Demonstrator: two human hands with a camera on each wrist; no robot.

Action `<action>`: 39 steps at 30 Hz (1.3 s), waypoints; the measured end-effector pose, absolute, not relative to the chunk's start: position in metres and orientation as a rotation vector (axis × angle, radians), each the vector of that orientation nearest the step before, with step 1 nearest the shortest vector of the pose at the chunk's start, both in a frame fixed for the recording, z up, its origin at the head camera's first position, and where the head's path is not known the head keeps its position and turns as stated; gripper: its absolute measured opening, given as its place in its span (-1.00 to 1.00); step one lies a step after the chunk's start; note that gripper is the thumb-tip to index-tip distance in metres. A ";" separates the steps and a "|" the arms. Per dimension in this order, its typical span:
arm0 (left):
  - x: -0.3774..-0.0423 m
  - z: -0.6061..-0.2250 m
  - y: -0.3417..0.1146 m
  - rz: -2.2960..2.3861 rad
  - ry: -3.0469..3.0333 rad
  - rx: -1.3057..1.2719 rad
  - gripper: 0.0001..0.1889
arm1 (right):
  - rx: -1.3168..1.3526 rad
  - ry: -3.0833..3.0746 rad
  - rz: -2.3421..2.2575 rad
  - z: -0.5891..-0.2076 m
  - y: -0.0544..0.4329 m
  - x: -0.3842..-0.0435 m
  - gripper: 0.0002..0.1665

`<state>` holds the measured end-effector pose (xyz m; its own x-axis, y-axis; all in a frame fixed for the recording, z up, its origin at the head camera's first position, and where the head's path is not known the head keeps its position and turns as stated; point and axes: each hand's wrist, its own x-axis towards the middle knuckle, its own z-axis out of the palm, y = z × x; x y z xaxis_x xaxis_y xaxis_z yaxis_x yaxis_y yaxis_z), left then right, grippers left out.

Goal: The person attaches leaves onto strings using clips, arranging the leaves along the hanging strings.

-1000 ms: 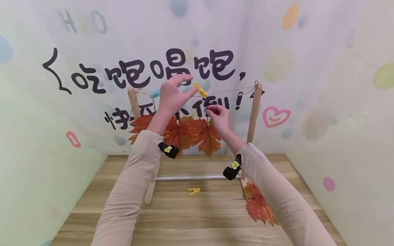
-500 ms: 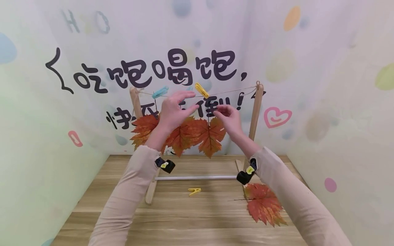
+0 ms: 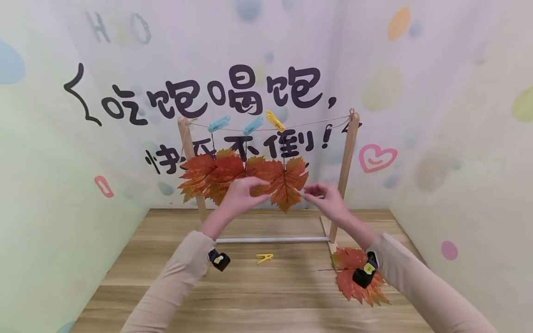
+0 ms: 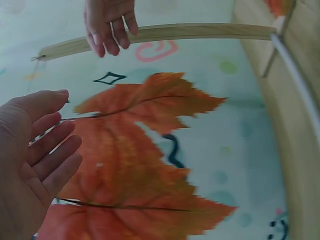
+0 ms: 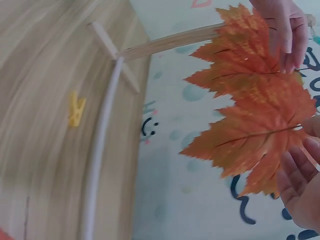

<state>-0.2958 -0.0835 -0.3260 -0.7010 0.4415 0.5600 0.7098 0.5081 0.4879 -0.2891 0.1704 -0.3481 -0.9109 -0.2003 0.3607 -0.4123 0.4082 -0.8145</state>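
Three orange-red maple leaves hang by their stems from a thin string (image 3: 308,125). A yellow clothespin (image 3: 275,121) grips the stem of the right leaf (image 3: 286,185). Two blue clothespins, one over the left leaf (image 3: 195,175) and one (image 3: 253,125) over the middle leaf (image 5: 235,75), are on the same string. My left hand (image 3: 243,196) is in front of the middle leaf, fingers loosely bent, holding nothing. To the right of the right leaf, my right hand (image 3: 326,201) hovers with relaxed fingers, also without a thing in it. Both wrist views show bare palms.
Wooden posts, a left one (image 3: 186,138) and a right one (image 3: 349,148), carry the string; a white rod (image 3: 270,240) joins them low down. On the wooden table (image 3: 250,300) lie another yellow clothespin (image 3: 264,258) and a maple leaf (image 3: 347,256). A printed curtain stands behind.
Earlier my left hand was at the yellow clothespin on the string and my right at the leaf's stem. Both have come away and moved down, the right also outward; clothespin and leaf stay hanging.
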 end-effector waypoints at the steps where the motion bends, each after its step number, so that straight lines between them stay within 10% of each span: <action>1: -0.296 -0.334 -0.083 -1.032 -2.422 -0.938 -0.70 | 0.559 -2.473 1.507 -0.354 0.174 -0.287 -0.71; 39: -0.297 -0.496 -0.071 -1.529 -2.581 -0.643 -0.72 | 0.660 -2.777 1.114 -0.541 0.251 -0.268 -0.67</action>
